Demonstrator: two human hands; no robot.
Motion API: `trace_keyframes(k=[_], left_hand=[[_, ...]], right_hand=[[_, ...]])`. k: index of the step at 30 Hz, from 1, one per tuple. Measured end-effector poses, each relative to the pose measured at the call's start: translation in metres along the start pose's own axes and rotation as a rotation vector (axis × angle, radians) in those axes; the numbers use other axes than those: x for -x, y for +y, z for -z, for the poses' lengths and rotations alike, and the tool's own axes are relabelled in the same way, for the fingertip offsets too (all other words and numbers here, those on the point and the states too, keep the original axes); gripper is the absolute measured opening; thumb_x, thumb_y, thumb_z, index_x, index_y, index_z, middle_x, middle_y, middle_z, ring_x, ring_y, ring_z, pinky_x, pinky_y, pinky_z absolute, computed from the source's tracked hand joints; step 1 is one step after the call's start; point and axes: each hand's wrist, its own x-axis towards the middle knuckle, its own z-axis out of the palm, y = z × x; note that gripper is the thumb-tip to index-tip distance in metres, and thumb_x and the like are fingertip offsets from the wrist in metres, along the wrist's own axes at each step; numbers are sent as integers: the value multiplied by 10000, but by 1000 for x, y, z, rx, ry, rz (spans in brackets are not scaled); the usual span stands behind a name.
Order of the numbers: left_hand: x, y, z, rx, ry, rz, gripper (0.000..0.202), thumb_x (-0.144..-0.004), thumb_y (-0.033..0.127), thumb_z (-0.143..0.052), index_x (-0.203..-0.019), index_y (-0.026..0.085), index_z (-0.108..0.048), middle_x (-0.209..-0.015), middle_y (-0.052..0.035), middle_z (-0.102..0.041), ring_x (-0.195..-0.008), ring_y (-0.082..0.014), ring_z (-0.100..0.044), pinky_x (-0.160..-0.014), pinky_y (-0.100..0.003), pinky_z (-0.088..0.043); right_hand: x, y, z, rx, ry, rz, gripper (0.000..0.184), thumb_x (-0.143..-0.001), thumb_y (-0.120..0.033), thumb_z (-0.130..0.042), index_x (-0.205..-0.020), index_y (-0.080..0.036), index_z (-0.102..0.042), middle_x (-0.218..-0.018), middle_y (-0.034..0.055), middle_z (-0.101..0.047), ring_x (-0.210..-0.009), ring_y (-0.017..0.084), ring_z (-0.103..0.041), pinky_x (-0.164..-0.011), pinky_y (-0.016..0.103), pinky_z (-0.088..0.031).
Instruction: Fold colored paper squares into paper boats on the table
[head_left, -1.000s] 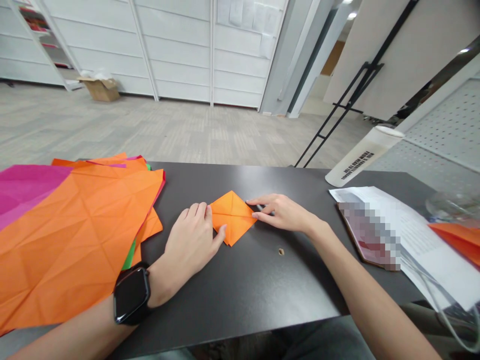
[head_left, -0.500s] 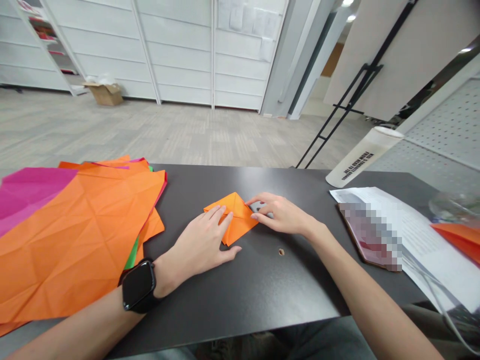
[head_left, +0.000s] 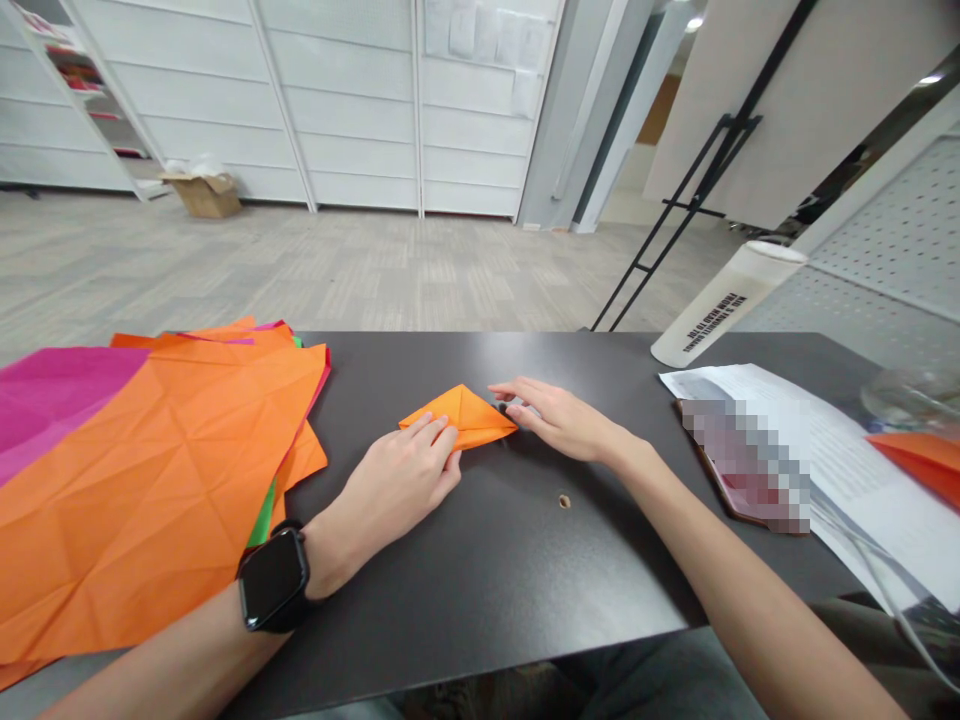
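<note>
A small piece of folded orange paper [head_left: 466,412] lies on the dark table in front of me. My left hand [head_left: 405,472], with a black watch on its wrist, grips the paper's near left part between its fingers and thumb. The fingertips rest on top and hide that part of the folds. At the paper's right corner is my right hand [head_left: 551,415], its fingers apart and holding nothing. Whether its fingertips touch the corner I cannot tell.
A stack of large creased sheets [head_left: 172,440], mostly orange, covers the table's left side. On the right lie a phone [head_left: 739,470], white printed pages [head_left: 840,450] and an orange paper piece [head_left: 919,460]. A white cylinder [head_left: 724,305] leans near the far edge. The black table [head_left: 480,610] has a small hole.
The paper's near point, which stuck out towards me, no longer shows; its near edge is now folded up or raised. My left thumb has drawn in towards the fingers.
</note>
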Motion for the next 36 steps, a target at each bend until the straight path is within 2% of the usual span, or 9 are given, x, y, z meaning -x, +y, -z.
trace_keyframes(k=[5, 8, 12, 14, 17, 22, 26, 29, 36], left_hand=[[1, 1, 13, 406, 151, 264, 278, -1004, 296, -347, -1039, 181, -598, -922, -64, -701, -800, -204, -677, -736, -311, -527], [-4, 5, 14, 961, 310, 493, 290, -997, 400, -390, -1010, 192, -593, -902, -32, -682, -817, -180, -659, -740, -281, -511], [-14, 16, 7, 1786, 428, 704, 263, -952, 408, -490, -1032, 170, -568, -1052, -79, -698, -964, -217, -677, -854, -348, -539], [-16, 20, 4, 2002, 404, 777, 208, -940, 335, -516, -1044, 163, -567, -1111, -102, -697, -1020, -229, -676, -926, -391, -530], [-16, 22, -2, 2098, 297, 883, 156, -928, 234, -501, -1031, 150, -583, -1170, -126, -683, -1098, -234, -655, -1006, -413, -500], [-12, 13, -8, 1682, 178, 1006, 298, -874, 146, -469, -1156, 123, -564, -1315, -183, -594, -1265, -272, -557, -1093, -462, -431], [0, -1, -5, 895, 147, 619, 563, -819, 106, -479, -1380, 128, -444, -1559, -182, -321, -1460, -304, -285, -1190, -523, -263], [11, -7, -2, 476, -30, 213, 527, -828, 74, -417, -1348, 100, -497, -1538, -178, -377, -1474, -279, -253, -1207, -488, -252], [9, -7, 6, 124, -186, 94, 303, -890, 180, -466, -1140, 98, -617, -1429, -210, -514, -1369, -303, -452, -1127, -451, -405]], right_hand=[[1, -2, -3, -144, 50, 66, 614, -983, -465, -457, -1513, -235, -248, -1439, 136, -497, -1251, 263, -550, -1036, 486, -463], [-1, -15, -10, -64, 277, 111, 868, -868, -472, -652, -1540, -250, -150, -1519, 166, -368, -1374, 313, -420, -1081, 544, -417], [-1, -35, -15, 134, 601, 161, 699, -918, -278, -596, -1518, -305, -240, -1508, 126, -400, -1394, 285, -396, -1119, 544, -374], [0, -39, -14, 177, 507, 183, 594, -938, -284, -567, -1486, -303, -341, -1466, 106, -475, -1358, 276, -446, -1095, 528, -404], [1, -38, -15, 170, 135, 147, 522, -951, -433, -541, -1426, -227, -480, -1476, 131, -485, -1357, 298, -458, -1088, 523, -413], [1, -31, -20, 104, -139, 96, 618, -939, -522, -522, -1427, -143, -491, -1539, 161, -382, -1438, 291, -345, -1186, 488, -287], [3, -27, -21, 74, -158, 113, 564, -964, -349, -512, -1488, -176, -395, -1568, 121, -335, -1472, 256, -265, -1209, 502, -227], [4, -25, -20, 73, -168, 103, 662, -942, -271, -528, -1540, -180, -259, -1585, 115, -296, -1484, 241, -229, -1217, 520, -183], [2, -27, -14, 147, -93, 213, 637, -862, -352, -662, -1424, -114, -480, -1544, 196, -360, -1458, 288, -303, -1201, 511, -236]])
